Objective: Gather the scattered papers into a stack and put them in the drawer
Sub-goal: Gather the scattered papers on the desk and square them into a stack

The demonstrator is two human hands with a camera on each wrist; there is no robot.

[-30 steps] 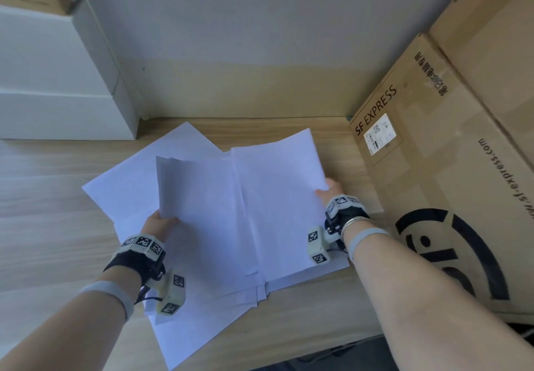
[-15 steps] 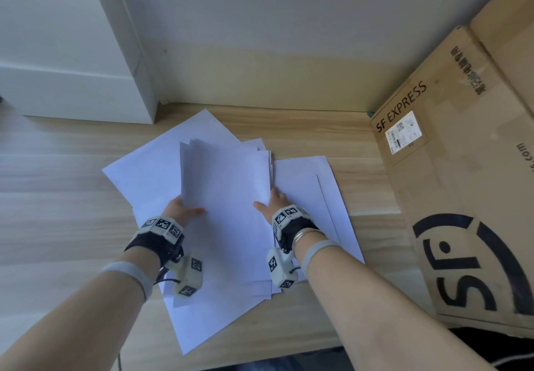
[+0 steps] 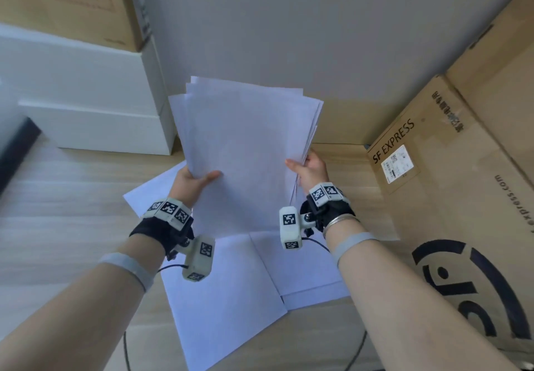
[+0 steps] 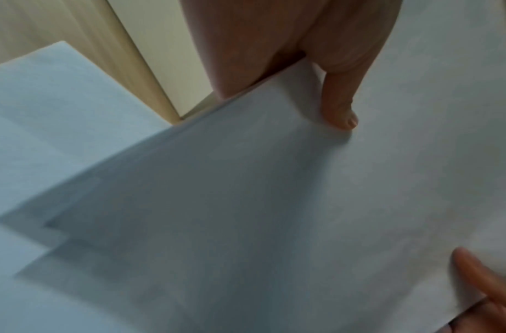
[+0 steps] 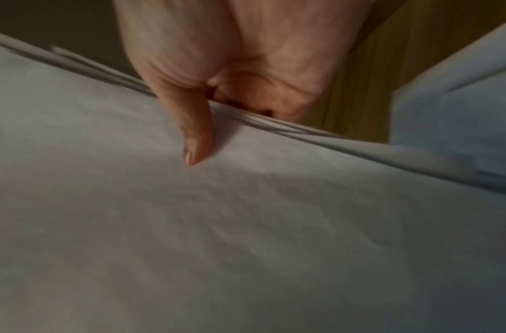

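Note:
A loose stack of white papers (image 3: pixel 245 151) stands lifted off the wooden table, its top edges fanned unevenly. My left hand (image 3: pixel 193 181) grips its left edge, thumb on the front sheet; the left wrist view shows that thumb pressed on the papers (image 4: pixel 274 202). My right hand (image 3: pixel 307 170) grips the right edge, thumb on the papers (image 5: pixel 246 225) and fingers curled behind. Several more white sheets (image 3: pixel 231 289) still lie flat on the table under my wrists, one corner (image 3: pixel 150 194) poking out at the left. No drawer is in view.
A large SF Express cardboard box (image 3: pixel 450 197) stands close on the right. White boxes (image 3: pixel 95 105) are stacked at the back left with a brown carton (image 3: pixel 86 1) on top. A dark object (image 3: pixel 17 151) sits at the far left edge. The wall is right behind.
Both hands have drawn several sheets together and lifted them upright off the table; before, the sheets lay flat and spread out. The camera has tilted up.

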